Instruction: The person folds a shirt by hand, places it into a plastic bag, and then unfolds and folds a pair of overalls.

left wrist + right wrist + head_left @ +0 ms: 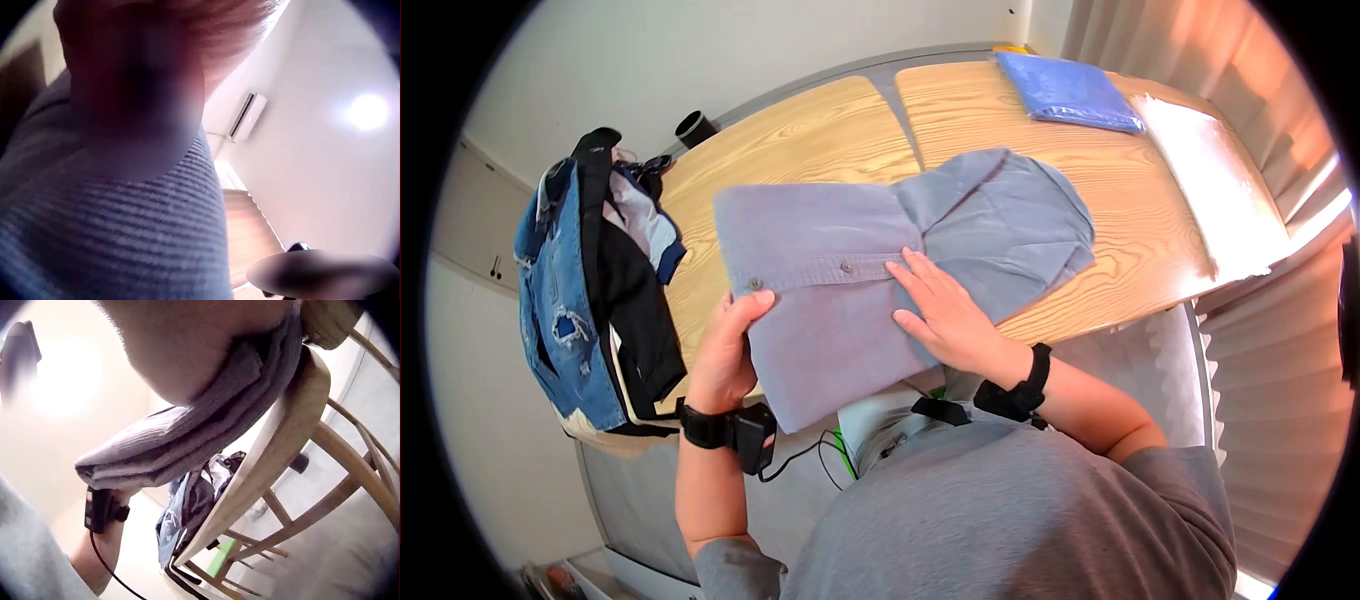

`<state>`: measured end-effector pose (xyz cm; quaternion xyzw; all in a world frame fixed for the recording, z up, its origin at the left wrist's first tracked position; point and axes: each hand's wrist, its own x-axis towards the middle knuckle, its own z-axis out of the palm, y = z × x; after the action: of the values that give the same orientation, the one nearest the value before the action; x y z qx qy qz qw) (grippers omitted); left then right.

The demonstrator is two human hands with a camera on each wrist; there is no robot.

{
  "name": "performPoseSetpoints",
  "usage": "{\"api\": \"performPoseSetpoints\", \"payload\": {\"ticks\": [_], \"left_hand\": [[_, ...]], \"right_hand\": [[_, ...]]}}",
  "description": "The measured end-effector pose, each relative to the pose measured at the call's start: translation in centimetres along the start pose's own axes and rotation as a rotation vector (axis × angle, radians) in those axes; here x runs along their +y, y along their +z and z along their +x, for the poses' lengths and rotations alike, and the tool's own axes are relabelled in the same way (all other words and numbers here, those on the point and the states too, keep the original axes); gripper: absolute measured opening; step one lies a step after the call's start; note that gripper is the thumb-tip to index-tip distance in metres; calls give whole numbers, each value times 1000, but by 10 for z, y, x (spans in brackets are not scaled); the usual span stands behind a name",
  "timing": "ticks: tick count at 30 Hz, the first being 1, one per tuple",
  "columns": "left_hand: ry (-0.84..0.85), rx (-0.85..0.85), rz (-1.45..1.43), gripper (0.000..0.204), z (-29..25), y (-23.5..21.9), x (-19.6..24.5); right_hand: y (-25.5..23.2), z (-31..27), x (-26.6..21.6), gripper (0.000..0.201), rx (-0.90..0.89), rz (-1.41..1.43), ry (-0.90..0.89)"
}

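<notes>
Your grey button shirt (840, 300) lies straight in front of you at the near edge of the bench (800, 150), partly folded, and its near part hangs off the edge toward your body. Its long axis runs side to side across you: the flat folded body sits to your left, the looser bunched part with the collar to your right and a little farther off.

Your left hand (728, 355) has the near left corner, thumb curled over the top of the cloth and the fingers hidden underneath, so it is pinching the fold. Your right hand (945, 315) lies flat on the middle of the shirt, fingers spread and straight, pressing down just beside the button placket. Both hands are on the shirt; the right is nearer the bunched end, the left holds the tidy one.

From the right wrist view you can see the stacked layers of the fold overhanging the wooden edge.

The bench is pale wood with a strong grain, in two panels with a grey seam between them. A folded blue cloth (1068, 92) rests at the far right, well apart from the shirt. A pile of clothes (590, 280), denim on top, drapes over the left end, with a dark cup (695, 128) beyond it. Curtains hang on the right, sunlight falling across that end.
</notes>
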<state>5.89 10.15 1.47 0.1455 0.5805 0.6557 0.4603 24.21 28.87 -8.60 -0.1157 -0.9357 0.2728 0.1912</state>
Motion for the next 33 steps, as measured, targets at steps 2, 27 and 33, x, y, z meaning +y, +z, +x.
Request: {"api": "performPoseSetpoints", "payload": {"ticks": [2,27,33], "left_hand": [[-11,-31,-4,37,4,32,19],[777,-385,1712,60,123,169,-49],[695,-390,1112,67,104,123,-28]], "right_hand": [[-7,1,2,54,-19,270,53],[-1,-11,77,45,150,2161,666],[-6,-3,54,41,142,1814,667]]}}
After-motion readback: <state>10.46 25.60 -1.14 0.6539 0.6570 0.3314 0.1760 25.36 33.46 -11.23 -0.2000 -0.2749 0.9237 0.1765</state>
